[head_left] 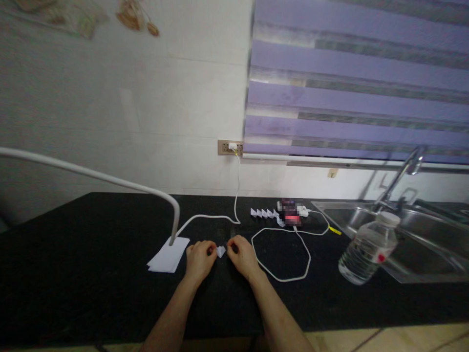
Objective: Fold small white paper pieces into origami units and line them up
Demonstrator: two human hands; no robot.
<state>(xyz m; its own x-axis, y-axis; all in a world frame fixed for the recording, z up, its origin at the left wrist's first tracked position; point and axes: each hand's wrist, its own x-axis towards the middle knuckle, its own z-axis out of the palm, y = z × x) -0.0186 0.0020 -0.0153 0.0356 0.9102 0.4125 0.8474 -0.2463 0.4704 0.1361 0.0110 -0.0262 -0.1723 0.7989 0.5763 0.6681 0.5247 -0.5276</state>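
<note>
A small piece of white folded paper (220,251) is between my two hands, low over the dark counter. My left hand (200,260) pinches its left side, thumb and fingers closed. At its right tip, my right hand (243,256) is curled in a pinch; its fingertips partly hide how much paper they hold. To the left of my left hand lies a stack of white paper sheets (169,256). Further back on the right, several small folded paper pieces (264,213) form a row.
A phone (289,212), partly blurred, lies behind a looped white cable (280,280). A large clear bottle (366,252) stands before the steel sink (394,266) and faucet (401,173). A thick white flexible arm (110,180) reaches down to the paper stack. A cable runs to the wall socket (224,147).
</note>
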